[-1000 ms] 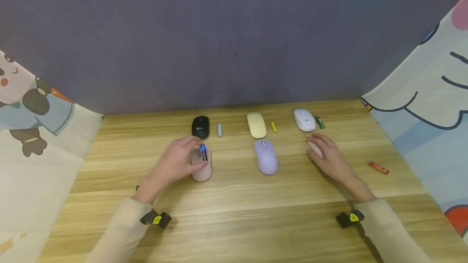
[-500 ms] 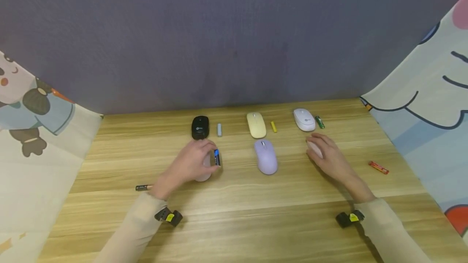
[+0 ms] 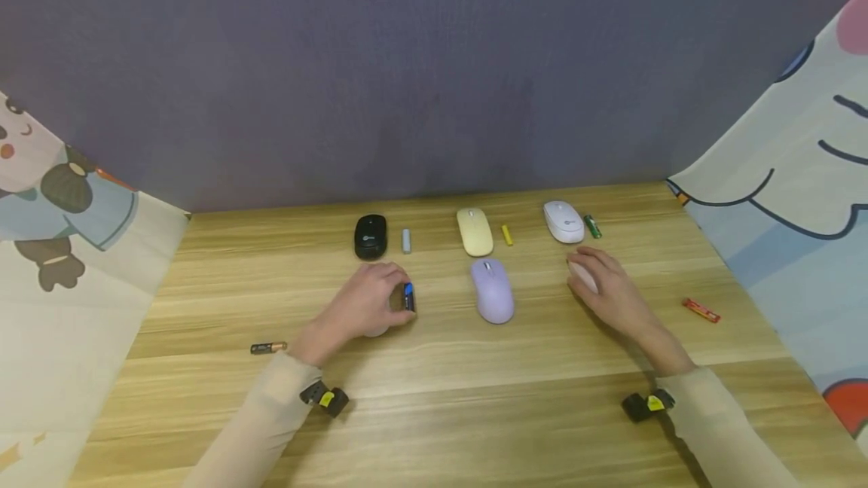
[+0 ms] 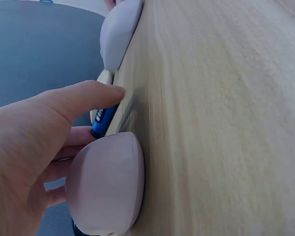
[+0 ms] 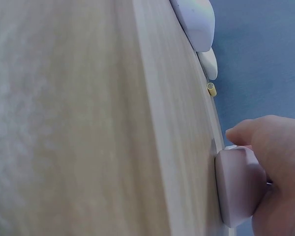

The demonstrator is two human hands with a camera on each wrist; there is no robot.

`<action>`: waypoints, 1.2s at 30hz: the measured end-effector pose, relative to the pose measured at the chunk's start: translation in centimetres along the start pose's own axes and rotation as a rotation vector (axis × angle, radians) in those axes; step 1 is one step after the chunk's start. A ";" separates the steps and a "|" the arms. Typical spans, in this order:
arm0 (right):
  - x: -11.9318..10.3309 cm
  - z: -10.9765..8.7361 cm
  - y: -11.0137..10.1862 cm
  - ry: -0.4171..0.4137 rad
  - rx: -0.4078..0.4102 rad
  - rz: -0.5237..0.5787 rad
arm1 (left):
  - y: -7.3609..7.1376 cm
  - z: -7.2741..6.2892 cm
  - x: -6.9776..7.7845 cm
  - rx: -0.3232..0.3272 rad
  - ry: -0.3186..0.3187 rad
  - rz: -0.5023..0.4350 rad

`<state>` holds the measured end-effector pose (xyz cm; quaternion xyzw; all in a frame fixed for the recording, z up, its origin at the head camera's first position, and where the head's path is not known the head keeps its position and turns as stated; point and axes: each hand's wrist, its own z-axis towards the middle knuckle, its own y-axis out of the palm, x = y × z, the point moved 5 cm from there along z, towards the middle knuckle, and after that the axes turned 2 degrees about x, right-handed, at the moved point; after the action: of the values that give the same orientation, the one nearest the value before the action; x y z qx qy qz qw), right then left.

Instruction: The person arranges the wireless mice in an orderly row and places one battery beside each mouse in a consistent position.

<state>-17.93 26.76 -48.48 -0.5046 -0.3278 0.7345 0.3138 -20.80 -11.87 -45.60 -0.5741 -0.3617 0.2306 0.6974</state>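
Observation:
My left hand (image 3: 362,300) pinches a blue and black battery (image 3: 409,298) between thumb and fingertips, just above or at the tabletop. Under that hand, largely hidden in the head view, is a pink mouse (image 4: 108,187); the battery is on its right side. My right hand (image 3: 617,300) holds a pale pink mouse (image 5: 238,187) on the table, its thumb and fingers curled round the sides. Between the hands lies a purple mouse (image 3: 493,292).
Along the back stand a black mouse (image 3: 371,237), a yellow mouse (image 3: 475,232) and a white mouse (image 3: 563,222). Beside them lie a pale blue battery (image 3: 406,241), a yellow one (image 3: 507,235) and a green one (image 3: 593,227). A black battery (image 3: 268,348) lies left, a red battery (image 3: 701,310) right.
My left hand has moved right and slightly down, carrying the blue and black battery from over the pink mouse to its right side. The right hand stays in place.

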 end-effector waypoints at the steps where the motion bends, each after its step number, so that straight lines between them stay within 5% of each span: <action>1: 0.0 0.0 0.0 -0.001 0.001 -0.001 | 0.1 0.0 0.0 -0.010 -0.004 -0.002; 7: -0.1 0.0 -0.1 0.000 0.002 0.003 | 0.6 0.2 -0.3 -0.060 -0.036 -0.016; 36: 0.2 0.0 0.1 0.009 -0.004 0.015 | 1.1 0.1 -0.8 -0.095 -0.059 0.009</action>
<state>-17.99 26.85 -48.69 -0.5110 -0.3239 0.7340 0.3086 -21.31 -12.12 -46.84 -0.6012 -0.3897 0.2332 0.6575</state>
